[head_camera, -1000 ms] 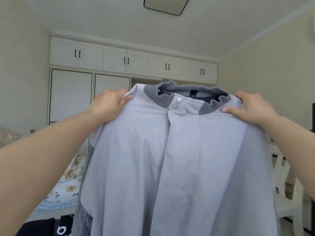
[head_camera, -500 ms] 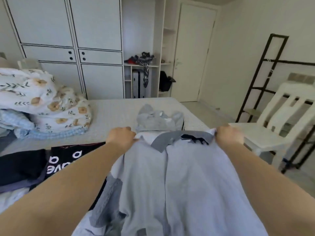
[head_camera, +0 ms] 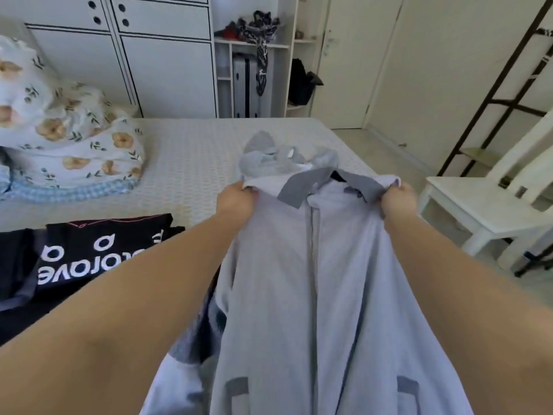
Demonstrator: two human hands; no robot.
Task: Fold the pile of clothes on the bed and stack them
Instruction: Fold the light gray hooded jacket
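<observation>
Writing: the black garment (head_camera: 98, 253) at near left on the bed (head_camera: 191, 163) carries large white letters, seen upside down and partly cut off by the left forearm; "OLOVE" plus a separate "a" and "q"-like shapes are legible, the rest is not. A thin red line runs along its far edge. No readable label on the jacket (head_camera: 314, 280); a dark patch inside its collar is too small to read. Jacket: pale lilac-grey, darker grey collar and pocket trims, zip down the centre, front up, running from the near edge of the view out toward the far right corner of the bed. Left hand (head_camera: 236, 200) is closed, pinching the jacket's left shoulder just beside the collar. Right hand (head_camera: 399, 200) is closed in a fist on the right shoulder at the collar's other end. The collar lies between the two hands. Just beyond the collar, touching it, sits a crumpled grey garment (head_camera: 281, 160). Floral bedding (head_camera: 74, 136) is piled at far left. A white chair (head_camera: 493, 205) stands right of the bed.
</observation>
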